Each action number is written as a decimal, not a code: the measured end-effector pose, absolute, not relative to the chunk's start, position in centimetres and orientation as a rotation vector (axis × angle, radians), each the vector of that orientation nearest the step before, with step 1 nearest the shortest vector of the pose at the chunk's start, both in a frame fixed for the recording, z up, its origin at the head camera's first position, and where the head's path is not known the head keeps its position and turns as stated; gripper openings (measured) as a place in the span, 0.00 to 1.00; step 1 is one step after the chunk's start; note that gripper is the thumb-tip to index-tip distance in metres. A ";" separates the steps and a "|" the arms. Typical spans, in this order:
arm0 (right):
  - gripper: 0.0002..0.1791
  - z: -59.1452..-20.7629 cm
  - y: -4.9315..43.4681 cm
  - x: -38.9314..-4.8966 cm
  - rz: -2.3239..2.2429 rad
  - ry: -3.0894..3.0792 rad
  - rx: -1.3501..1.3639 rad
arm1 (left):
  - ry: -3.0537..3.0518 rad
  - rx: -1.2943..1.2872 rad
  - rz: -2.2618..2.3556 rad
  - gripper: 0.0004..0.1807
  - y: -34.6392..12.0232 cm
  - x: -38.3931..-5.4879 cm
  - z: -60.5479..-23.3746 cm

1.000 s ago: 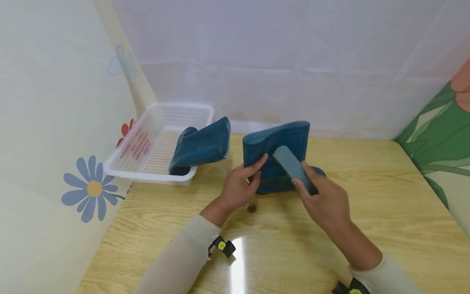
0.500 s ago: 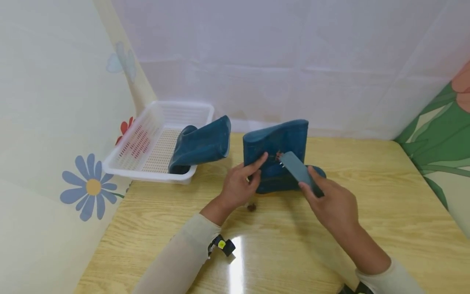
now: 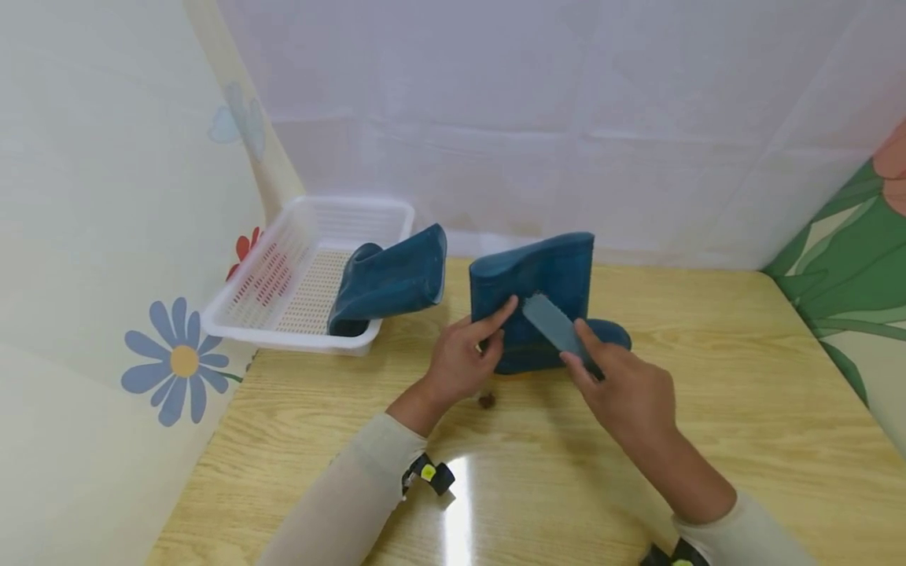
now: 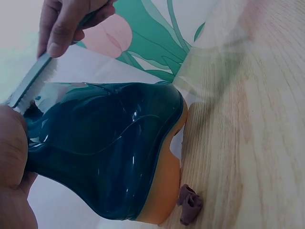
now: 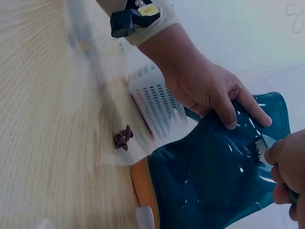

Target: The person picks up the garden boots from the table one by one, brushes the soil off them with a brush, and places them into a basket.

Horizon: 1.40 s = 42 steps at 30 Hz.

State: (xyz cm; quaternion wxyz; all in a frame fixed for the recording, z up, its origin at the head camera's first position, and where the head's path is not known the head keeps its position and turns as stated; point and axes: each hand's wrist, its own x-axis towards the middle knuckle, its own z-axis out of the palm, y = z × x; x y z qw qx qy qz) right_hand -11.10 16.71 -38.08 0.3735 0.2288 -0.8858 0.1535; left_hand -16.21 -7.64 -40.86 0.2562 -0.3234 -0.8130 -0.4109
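Observation:
A dark teal rain boot [image 3: 566,271] with an orange sole stands upright on the table. My left hand [image 3: 463,358] grips its shaft at the left, index finger laid along the outside. In my right hand [image 3: 630,385] is a grey-green scrubbing brush [image 3: 555,324], pinched at its near end between thumb and fingers. Its white bristles [image 4: 45,74] meet the boot's shaft just beside the left index fingertip. A dark smudge [image 4: 33,112] shows under the bristles in the left wrist view. Part of the brush handle is hidden by the right hand.
A white perforated basket [image 3: 265,336] stands to the left, with a second teal rain boot [image 3: 392,275] leaning over its right rim. A small brown clump [image 3: 486,400] lies on the wooden table [image 3: 743,377] near the boot's sole. A pale curtain [image 3: 495,118] hangs behind.
The brush slid down and right, baring a reddish-brown smear on the boot, then came back up and left over that spot. The left hand and boot have hardly moved.

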 end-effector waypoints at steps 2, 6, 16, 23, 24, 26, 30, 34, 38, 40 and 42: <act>0.40 -38.1 17.0 -11.2 0.367 -2.250 0.564 | -2.200 -0.882 -1.123 0.26 -7.6 -16.2 -40.9; 0.40 -38.1 17.6 -11.4 0.375 -2.250 0.513 | -2.201 -0.887 -1.141 0.27 -7.6 -16.2 -40.8; 0.30 -37.1 17.9 -11.1 0.616 -2.366 0.377 | -2.231 -0.881 -1.146 0.27 -7.6 -16.1 -40.6; 0.29 -37.2 17.1 -11.4 0.682 -2.419 0.384 | -2.215 -0.889 -1.138 0.27 -7.6 -16.1 -40.7; 0.29 -37.3 16.9 -11.4 0.687 -2.426 0.401 | -2.209 -0.891 -1.130 0.27 -7.6 -16.1 -40.7; 0.30 -37.6 16.5 -11.3 0.681 -2.440 0.443 | -2.196 -0.897 -1.123 0.26 -7.6 -16.1 -40.8; 0.31 -38.0 16.4 -10.9 0.644 -2.449 0.525 | -2.176 -0.903 -1.123 0.26 -7.6 -16.2 -40.9; 0.31 -38.2 17.3 -10.7 0.625 -2.442 0.507 | -2.171 -0.906 -1.142 0.26 -7.6 -16.2 -41.0; 0.29 -38.1 18.3 -10.9 0.659 -2.418 0.400 | -2.173 -0.906 -1.149 0.27 -7.5 -16.3 -40.9; 0.29 -37.9 18.5 -11.1 0.682 -2.402 0.370 | -2.178 -0.900 -1.142 0.27 -7.5 -16.3 -40.9; 0.29 -37.7 18.4 -11.3 0.709 -2.394 0.370 | -2.186 -0.895 -1.136 0.27 -7.6 -16.3 -40.9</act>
